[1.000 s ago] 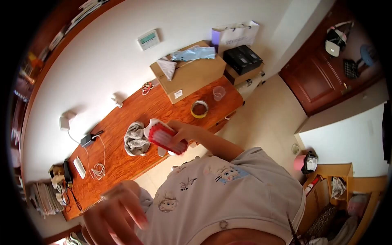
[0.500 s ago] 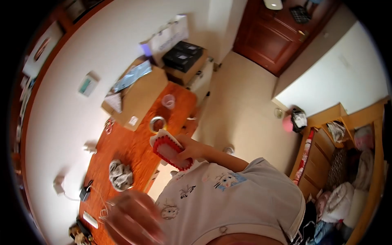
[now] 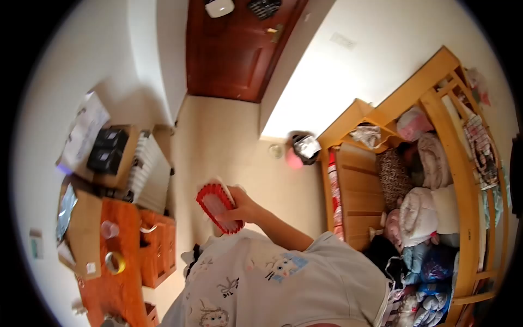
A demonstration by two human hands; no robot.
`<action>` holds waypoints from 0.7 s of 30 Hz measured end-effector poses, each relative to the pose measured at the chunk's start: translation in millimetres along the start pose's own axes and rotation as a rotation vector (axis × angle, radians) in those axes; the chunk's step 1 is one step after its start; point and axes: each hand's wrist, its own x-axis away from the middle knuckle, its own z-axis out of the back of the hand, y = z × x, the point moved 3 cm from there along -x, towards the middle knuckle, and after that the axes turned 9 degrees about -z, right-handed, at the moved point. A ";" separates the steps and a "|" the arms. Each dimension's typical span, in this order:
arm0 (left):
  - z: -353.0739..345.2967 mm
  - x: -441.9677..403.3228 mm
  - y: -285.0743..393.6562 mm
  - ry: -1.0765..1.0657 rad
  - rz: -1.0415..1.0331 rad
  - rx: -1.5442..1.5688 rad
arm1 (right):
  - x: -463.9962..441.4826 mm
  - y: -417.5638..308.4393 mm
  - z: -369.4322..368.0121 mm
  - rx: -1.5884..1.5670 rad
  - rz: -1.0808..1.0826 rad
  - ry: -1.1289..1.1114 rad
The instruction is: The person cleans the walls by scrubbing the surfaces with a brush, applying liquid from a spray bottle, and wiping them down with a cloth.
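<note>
My right hand (image 3: 239,207) is closed around an oblong item with a red bumpy rim (image 3: 218,208). Its middle is pale and looks see-through, and a whitish edge shows behind it; I cannot make out its kind. The thumb lies across its face. The item is held up in front of my white printed shirt (image 3: 283,278), with the beige floor behind it. My left hand is out of view.
At left, a wooden desk (image 3: 122,272) bears a tape roll (image 3: 115,262), a clear cup (image 3: 109,229) and a cardboard box (image 3: 87,220). Beside it stands a white suitcase (image 3: 151,169). A bunk bed (image 3: 463,218) with bedding is at right, a bin (image 3: 295,158) nearby, a door (image 3: 229,60) ahead.
My view has turned right, away from the desk and toward the door and bunk bed. The left hand, blurred at lower left before, has left the view. My right hand keeps hold of the red-rimmed item.
</note>
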 end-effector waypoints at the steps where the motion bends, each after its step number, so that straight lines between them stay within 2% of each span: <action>1: -9.3 3.0 -19.3 -0.002 0.007 0.017 | 1.7 3.5 22.3 0.069 0.083 0.038; 3: -23.7 6.3 -52.0 -0.004 0.045 0.058 | 17.1 8.2 62.5 0.077 -0.016 0.145; 5: -37.6 5.1 -82.6 -0.020 0.074 0.066 | 32.0 14.6 86.8 0.011 -0.027 0.215; 8: -52.4 6.5 -129.4 -0.050 0.116 0.063 | 41.9 15.6 117.7 -0.136 0.075 0.301; 11: -64.8 0.1 -174.2 -0.070 0.163 0.093 | 50.6 39.2 140.0 -0.267 0.031 0.406; 13: -66.9 -3.9 -205.7 -0.077 0.181 0.092 | 59.3 43.4 149.4 -0.275 -0.086 0.476; 15: -66.6 -10.2 -231.3 -0.084 0.166 0.076 | 55.0 87.5 175.2 -0.190 -0.203 0.554; 17: -62.9 -22.9 -257.4 -0.072 0.125 0.078 | 30.3 131.0 193.7 -0.312 -0.049 0.506; 19: -56.4 -34.3 -279.0 -0.069 0.102 0.081 | 29.1 87.5 192.9 -0.409 -0.136 0.518; 21: -49.8 -43.4 -298.1 -0.078 0.066 0.080 | 11.4 70.8 200.5 -0.360 -0.088 0.335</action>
